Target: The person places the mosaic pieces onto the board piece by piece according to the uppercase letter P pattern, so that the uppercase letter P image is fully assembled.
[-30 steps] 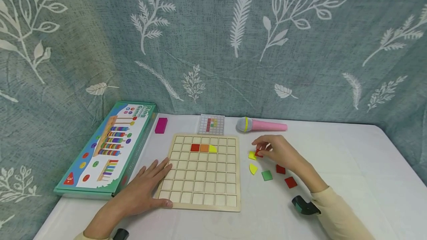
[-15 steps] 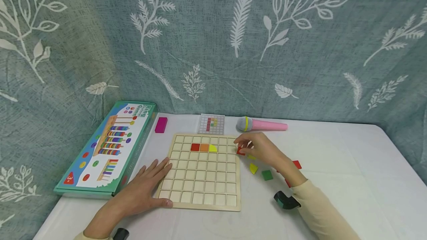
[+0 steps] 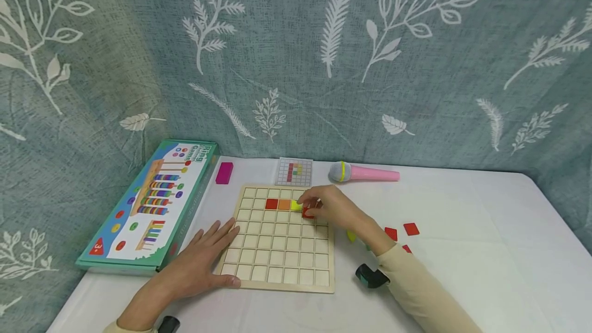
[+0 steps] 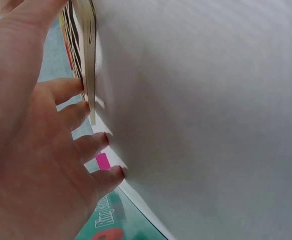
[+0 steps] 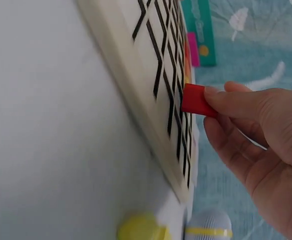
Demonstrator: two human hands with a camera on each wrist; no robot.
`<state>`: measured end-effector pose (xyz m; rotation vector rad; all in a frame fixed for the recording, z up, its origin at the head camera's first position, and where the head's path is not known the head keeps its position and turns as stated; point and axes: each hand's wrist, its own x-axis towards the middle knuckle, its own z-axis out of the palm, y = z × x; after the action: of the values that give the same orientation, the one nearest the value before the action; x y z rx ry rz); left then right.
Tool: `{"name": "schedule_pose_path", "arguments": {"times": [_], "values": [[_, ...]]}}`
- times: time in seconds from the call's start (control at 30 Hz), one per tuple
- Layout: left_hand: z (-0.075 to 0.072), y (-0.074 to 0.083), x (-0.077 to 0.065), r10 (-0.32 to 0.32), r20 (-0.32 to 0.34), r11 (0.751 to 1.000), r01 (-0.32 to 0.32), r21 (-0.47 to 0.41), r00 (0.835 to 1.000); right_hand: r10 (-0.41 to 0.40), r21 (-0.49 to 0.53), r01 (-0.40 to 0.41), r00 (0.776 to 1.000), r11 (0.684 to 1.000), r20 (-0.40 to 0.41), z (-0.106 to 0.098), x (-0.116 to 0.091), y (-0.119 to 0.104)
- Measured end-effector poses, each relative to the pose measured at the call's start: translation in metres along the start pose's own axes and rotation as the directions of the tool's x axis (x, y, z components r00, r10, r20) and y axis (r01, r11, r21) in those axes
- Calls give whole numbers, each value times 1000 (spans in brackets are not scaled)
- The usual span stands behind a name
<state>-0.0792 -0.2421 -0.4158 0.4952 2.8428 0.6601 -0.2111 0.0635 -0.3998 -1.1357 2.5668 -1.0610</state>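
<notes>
My right hand [image 3: 335, 207] pinches a red square tile [image 5: 196, 100] between thumb and fingers, over the upper right part of the wooden grid board [image 3: 277, 258]. In the board's second row sit a red tile [image 3: 271, 204], an orange tile [image 3: 284, 204] and a yellow quarter-round tile [image 3: 295, 205], side by side; the fingers partly cover the yellow one. Spread out, my left hand [image 3: 203, 258] rests along the board's left edge and holds nothing. Its thumb touches the lower left corner in the head view.
Loose red tiles [image 3: 411, 228] and a yellow tile [image 3: 351, 235] lie right of the board, partly behind my right arm. Behind the board are a pattern card [image 3: 294, 172], a toy microphone [image 3: 365, 172] and a magenta block [image 3: 224, 173]. A game box [image 3: 148, 204] stands left.
My right hand has carried the red tile leftward, from the loose tiles to above the board beside the yellow tile. The left hand has stayed in place.
</notes>
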Motion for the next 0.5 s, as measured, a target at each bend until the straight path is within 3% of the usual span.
{"name": "schedule_pose_path", "arguments": {"times": [0.27,0.5], "values": [[1,-2,1,-1,2,1000,1,6,1000,-81,39,80,997,996,19,19,17,-17],[1,-3,0,0,0,1000,0,12,1000,-49,81,45,997,996,55,34,34,-25]]}}
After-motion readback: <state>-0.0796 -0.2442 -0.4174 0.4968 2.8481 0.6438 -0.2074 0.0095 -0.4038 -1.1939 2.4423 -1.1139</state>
